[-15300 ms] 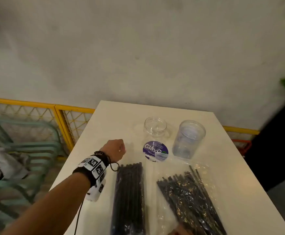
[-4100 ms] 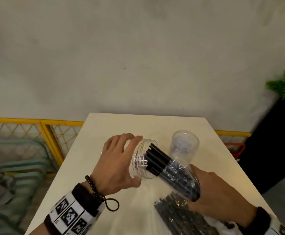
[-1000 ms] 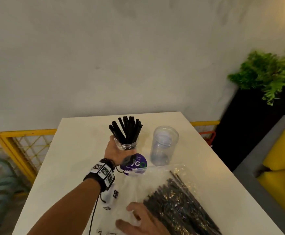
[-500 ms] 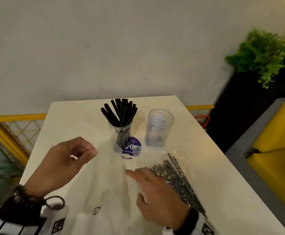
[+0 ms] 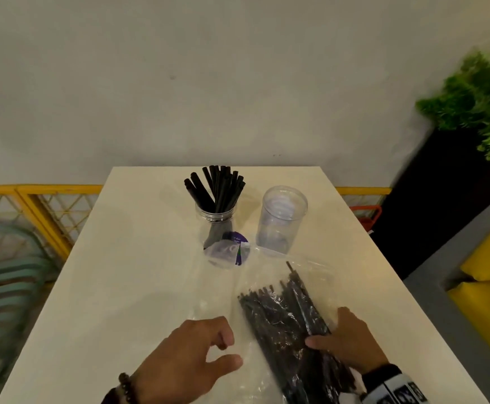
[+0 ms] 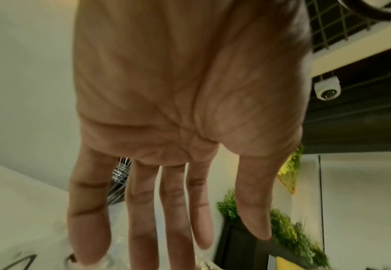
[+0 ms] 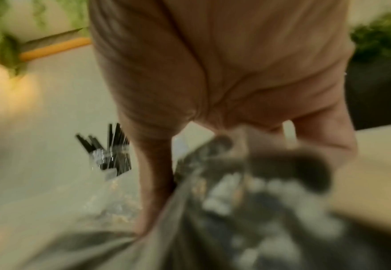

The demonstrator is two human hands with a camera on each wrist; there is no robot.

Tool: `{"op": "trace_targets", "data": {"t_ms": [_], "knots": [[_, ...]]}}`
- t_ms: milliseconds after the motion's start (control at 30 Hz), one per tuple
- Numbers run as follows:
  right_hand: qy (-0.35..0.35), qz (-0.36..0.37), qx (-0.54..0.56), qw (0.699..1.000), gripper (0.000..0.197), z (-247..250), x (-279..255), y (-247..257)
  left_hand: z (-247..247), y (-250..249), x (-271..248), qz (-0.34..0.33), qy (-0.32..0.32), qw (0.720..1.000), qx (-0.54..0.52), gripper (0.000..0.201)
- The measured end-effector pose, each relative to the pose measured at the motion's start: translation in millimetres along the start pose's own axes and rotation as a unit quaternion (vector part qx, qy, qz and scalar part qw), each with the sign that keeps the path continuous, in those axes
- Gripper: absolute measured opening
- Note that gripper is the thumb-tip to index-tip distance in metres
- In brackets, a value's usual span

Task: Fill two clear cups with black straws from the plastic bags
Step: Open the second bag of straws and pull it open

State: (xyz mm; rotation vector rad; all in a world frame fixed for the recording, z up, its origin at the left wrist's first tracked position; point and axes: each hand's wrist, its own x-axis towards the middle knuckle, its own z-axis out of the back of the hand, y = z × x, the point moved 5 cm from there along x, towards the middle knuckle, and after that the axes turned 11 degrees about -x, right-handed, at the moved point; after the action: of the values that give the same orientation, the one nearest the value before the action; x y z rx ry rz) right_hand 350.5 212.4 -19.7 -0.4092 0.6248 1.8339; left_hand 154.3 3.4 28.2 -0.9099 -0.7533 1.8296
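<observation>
A clear cup with a purple label stands upright at the back of the white table, packed with black straws; the right wrist view shows this filled cup too. Right of it stands an empty clear cup. An emptied plastic bag lies flat in front of them. My left hand hovers over it with relaxed fingers, holding nothing; the left hand shows straight fingers. My right hand grips a bag of black straws, thumb on top. The blurred wrist view has the right hand around the bag.
The table's far edge meets a plain wall. A yellow mesh fence and a green chair are off the left side. A black planter with a green plant and yellow cushions are at the right.
My left hand let go of the filled cup and drew back over the empty bag. My right hand slid right off the empty bag and took hold of the bag of straws.
</observation>
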Motion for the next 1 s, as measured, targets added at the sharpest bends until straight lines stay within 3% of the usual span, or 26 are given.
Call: {"op": "trace_targets", "data": {"t_ms": [33, 67, 133, 167, 200, 267, 300, 367, 433, 467, 533, 567, 633, 700, 733, 800, 867, 933, 1000], "knots": [[-0.021, 0.018, 0.007, 1.000, 0.045, 3, -5, -1, -2, 2, 4, 0.005, 0.001, 1.000, 0.012, 0.024], [-0.041, 0.034, 0.020, 0.998, 0.026, 6, -9, -4, -2, 3, 8, 0.007, 0.000, 1.000, 0.018, 0.025], [-0.069, 0.047, 0.050, 0.995, 0.028, 13, -19, -11, -1, 0, 15, 0.005, 0.001, 1.000, 0.028, 0.025], [-0.073, 0.059, 0.067, 0.993, 0.016, 17, -28, -13, 1, -1, 19, 0.005, 0.000, 1.000, 0.031, 0.024], [-0.076, 0.068, 0.078, 0.992, 0.018, 21, -35, -16, 4, -2, 23, 0.009, 0.000, 1.000, 0.030, 0.024], [-0.088, 0.083, 0.095, 0.988, 0.054, 28, -50, -22, 14, -5, 32, 0.020, -0.015, 1.000, 0.013, 0.024], [-0.097, 0.091, 0.120, 0.984, 0.061, 33, -58, -23, 21, -9, 37, 0.020, -0.036, 0.999, -0.013, 0.026], [-0.105, 0.082, 0.184, 0.974, 0.063, 40, -66, -31, 40, -28, 44, -0.006, -0.102, 0.989, -0.103, 0.042], [-0.096, 0.121, 0.206, 0.966, 0.056, 46, -77, -26, 61, -58, 47, -0.071, -0.154, 0.961, -0.217, 0.056], [-0.082, 0.138, 0.205, 0.966, 0.054, 48, -81, -22, 69, -72, 47, -0.103, -0.171, 0.946, -0.257, 0.054], [-0.069, 0.162, 0.266, 0.948, 0.051, 56, -88, -14, 83, -94, 47, -0.148, -0.204, 0.922, -0.294, 0.031], [-0.062, 0.185, 0.301, 0.933, 0.049, 60, -90, -8, 87, -102, 46, -0.165, -0.214, 0.912, -0.308, 0.018], [-0.067, 0.241, 0.355, 0.901, 0.057, 69, -93, 3, 91, -115, 45, -0.194, -0.216, 0.901, -0.323, 0.012], [-0.140, 0.247, 0.458, 0.843, 0.086, 82, -88, -2, 92, -129, 44, -0.221, -0.194, 0.895, -0.337, 0.009], [-0.179, 0.252, 0.499, 0.810, 0.088, 89, -88, -2, 93, -137, 42, -0.236, -0.179, 0.890, -0.348, 0.008], [-0.212, 0.274, 0.546, 0.763, 0.073, 106, -90, 3, 97, -148, 39, -0.258, -0.156, 0.883, -0.361, 0.017], [-0.192, 0.286, 0.579, 0.739, 0.064, 114, -94, 8, 100, -145, 40, -0.253, -0.141, 0.886, -0.363, 0.030], [-0.198, 0.278, 0.573, 0.745, 0.068, 120, -95, 7, 100, -133, 42, -0.231, -0.146, 0.891, -0.363, 0.027], [-0.269, 0.240, 0.506, 0.784, 0.061, 130, -103, 5, 97, -125, 43, -0.219, -0.164, 0.892, -0.359, 0.015]]}}
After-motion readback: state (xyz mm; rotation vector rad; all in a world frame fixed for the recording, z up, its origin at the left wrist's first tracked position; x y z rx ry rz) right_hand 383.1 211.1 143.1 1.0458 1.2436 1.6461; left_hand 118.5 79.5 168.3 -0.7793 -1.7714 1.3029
